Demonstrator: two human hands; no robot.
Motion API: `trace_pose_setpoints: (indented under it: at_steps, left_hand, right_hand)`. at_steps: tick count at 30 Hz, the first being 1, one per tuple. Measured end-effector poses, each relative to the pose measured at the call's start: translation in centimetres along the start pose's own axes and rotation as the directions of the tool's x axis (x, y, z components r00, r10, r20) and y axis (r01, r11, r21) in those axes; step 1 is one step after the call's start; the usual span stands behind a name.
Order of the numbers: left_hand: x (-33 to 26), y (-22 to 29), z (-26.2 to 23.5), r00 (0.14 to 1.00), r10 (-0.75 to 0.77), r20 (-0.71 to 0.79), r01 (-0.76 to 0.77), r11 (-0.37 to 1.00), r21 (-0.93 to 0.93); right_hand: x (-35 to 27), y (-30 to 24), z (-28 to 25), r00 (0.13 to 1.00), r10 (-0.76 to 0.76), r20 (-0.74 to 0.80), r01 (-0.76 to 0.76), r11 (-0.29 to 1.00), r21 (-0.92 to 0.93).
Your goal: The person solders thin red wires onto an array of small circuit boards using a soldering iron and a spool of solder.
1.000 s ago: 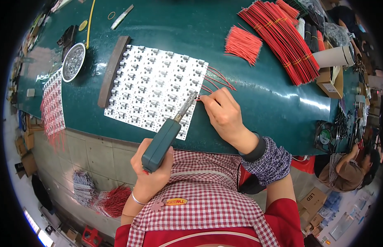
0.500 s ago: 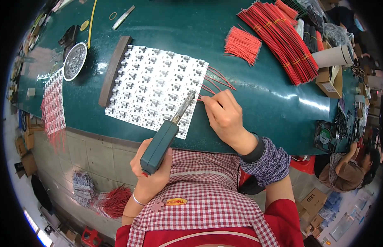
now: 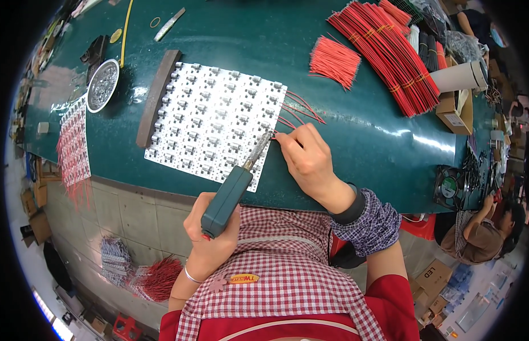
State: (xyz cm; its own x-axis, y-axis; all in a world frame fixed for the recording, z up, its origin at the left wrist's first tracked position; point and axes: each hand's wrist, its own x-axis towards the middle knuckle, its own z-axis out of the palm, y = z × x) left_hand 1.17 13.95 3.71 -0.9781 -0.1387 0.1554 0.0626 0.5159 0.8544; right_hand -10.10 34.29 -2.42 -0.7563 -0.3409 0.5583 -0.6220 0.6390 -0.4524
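In my left hand (image 3: 210, 244) is a green soldering gun (image 3: 229, 196), my fingers wrapped round its body. Its metal tip reaches the right edge of a white circuit board panel (image 3: 219, 113), which carries rows of small dark parts. My right hand (image 3: 313, 165) pinches a red wire (image 3: 275, 134) close to that tip; most of this wire is hidden by my fingers. Farther up the same edge, several red wires (image 3: 304, 104) stick out to the right. A dark bar (image 3: 158, 99) lies along the panel's left edge.
Red wire bundles (image 3: 389, 57) and a shorter red bundle (image 3: 335, 61) lie at the far right. At left are a bowl of metallic bits (image 3: 103, 85) and a wired panel (image 3: 75, 142) overhanging the table edge. A fan (image 3: 448, 187) stands at right; a co-worker (image 3: 483, 230) sits beyond.
The soldering gun's body has shifted slightly right and down in my left hand, its tip still at the panel's right edge. My right hand has moved slightly left with the wire.
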Motion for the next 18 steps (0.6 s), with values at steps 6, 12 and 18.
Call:
trace_pose_setpoints:
  at_steps: [6, 12, 18]
  left_hand:
    - [0.20, 0.59, -0.49, 0.993, -0.073, 0.094, 0.073, 0.997, 0.011]
    - [-0.06, 0.23, -0.40, 0.992, -0.079, 0.101, 0.080, 0.997, -0.004]
    - [-0.14, 0.89, -0.74, 0.998, -0.028, 0.054, 0.029, 1.000, -0.009]
  right_hand:
    - [-0.12, 0.06, 0.09, 1.000, -0.007, 0.006, 0.007, 1.000, -0.011]
    - [-0.09, 0.06, 0.14, 1.000, 0.001, 0.009, -0.001, 1.000, -0.011]
    - [-0.03, -0.03, 0.15, 1.000, 0.005, -0.003, -0.005, 1.000, -0.009]
